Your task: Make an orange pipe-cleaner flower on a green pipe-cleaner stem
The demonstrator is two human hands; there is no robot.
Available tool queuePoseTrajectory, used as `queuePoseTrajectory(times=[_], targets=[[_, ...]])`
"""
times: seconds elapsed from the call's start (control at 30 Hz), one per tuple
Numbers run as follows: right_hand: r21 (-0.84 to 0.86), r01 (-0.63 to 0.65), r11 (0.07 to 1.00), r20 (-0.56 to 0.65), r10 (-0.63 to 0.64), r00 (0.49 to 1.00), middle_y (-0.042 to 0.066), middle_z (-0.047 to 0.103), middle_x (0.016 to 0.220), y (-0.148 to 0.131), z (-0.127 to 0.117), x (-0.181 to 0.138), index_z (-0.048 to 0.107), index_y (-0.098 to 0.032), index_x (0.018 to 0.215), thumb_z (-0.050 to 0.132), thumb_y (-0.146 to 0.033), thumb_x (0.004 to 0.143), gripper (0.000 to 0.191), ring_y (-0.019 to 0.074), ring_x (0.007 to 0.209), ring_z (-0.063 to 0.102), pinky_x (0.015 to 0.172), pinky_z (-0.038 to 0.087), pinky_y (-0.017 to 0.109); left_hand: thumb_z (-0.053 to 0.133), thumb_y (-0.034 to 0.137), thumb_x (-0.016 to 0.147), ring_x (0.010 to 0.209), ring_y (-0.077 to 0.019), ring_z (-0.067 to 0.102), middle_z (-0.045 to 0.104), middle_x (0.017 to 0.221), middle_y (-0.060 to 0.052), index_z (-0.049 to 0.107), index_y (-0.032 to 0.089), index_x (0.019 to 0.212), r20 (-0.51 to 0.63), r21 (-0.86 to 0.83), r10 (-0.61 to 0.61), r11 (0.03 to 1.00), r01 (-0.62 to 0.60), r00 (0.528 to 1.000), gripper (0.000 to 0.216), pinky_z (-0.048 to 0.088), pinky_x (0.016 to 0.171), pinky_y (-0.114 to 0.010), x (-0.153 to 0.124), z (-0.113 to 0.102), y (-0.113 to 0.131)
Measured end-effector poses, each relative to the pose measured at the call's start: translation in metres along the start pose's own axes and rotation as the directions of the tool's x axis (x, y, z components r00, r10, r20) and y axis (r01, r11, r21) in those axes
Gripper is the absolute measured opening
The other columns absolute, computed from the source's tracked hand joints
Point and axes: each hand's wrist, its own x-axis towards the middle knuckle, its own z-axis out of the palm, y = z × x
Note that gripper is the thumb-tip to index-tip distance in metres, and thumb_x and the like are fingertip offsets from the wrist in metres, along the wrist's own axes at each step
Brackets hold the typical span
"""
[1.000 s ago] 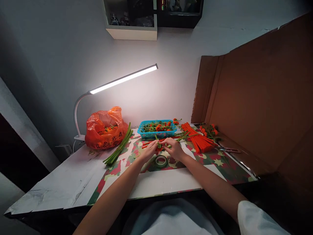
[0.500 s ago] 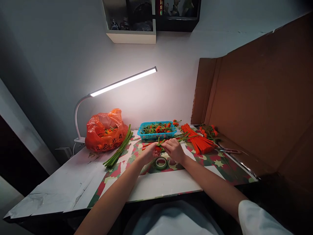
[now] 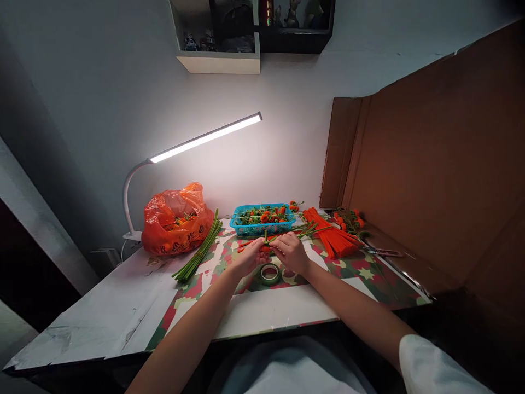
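My left hand [image 3: 250, 257] and my right hand [image 3: 290, 250] meet over the middle of the table, both pinched on a small orange pom-pom flower with green stems [image 3: 266, 244]. The fingers of both hands are closed round it. A roll of green tape [image 3: 270, 272] lies flat on the patterned mat [image 3: 361, 273] just below the hands. Behind the hands stands a blue basket [image 3: 262, 219] filled with several finished orange flowers.
An orange plastic bag [image 3: 177, 221] sits at the back left beside a bundle of green stems [image 3: 199, 247]. Orange pipe cleaners [image 3: 333, 235], more flowers [image 3: 348, 218] and scissors [image 3: 383, 252] lie at the right. A lit desk lamp [image 3: 205, 138] arches overhead. Cardboard [image 3: 430, 164] walls the right side.
The hands have drawn closer together on the flower, with the green stems pulled in between the fingers. The view has tilted down slightly.
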Motion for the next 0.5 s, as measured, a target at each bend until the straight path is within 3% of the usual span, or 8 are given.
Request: queuePoseTrajectory(times=[0.17,0.37,0.5], targets=[[0.026,0.032,0.999,0.029,-0.032,0.999,0.004,0.066,0.084,0.0030,-0.0024,0.0000,0.061,-0.020,0.094,0.044,-0.020,0.093,0.017,0.0166,0.079,0.055,0.074,0.034,0.034,0.059,0.029,0.080,0.050,-0.0086,0.057,0.058,0.063,0.000,0.055,0.016,0.083,-0.024,0.051,-0.039,0.998,0.040,0.999,0.013,0.052,0.053,-0.021,-0.0016,0.0028,0.0018],[-0.056,0.054,0.997,0.047,-0.051,0.998,0.004,0.066,0.080,0.0029,-0.0045,0.0015,0.062,-0.020,0.089,0.041,-0.021,0.095,0.022,0.0173,0.075,0.051,0.072,0.033,0.034,0.060,0.041,0.079,0.047,-0.0129,0.061,0.059,0.057,-0.002,0.052,0.016,0.075,-0.170,0.087,-0.037,0.995,0.052,0.985,0.026,0.052,0.049,-0.023,-0.0006,0.0047,0.0053],[-0.086,0.148,0.985,0.097,-0.140,0.985,0.004,0.066,0.083,0.0066,-0.0056,0.0006,0.062,-0.021,0.093,0.037,-0.019,0.096,0.026,0.0177,0.073,0.049,0.073,0.032,0.034,0.064,0.038,0.076,0.048,-0.0130,0.062,0.061,0.058,-0.002,0.051,0.017,0.077,-0.133,0.150,-0.024,0.988,0.044,0.991,0.025,0.052,0.049,-0.022,-0.0004,0.0012,0.0048]])
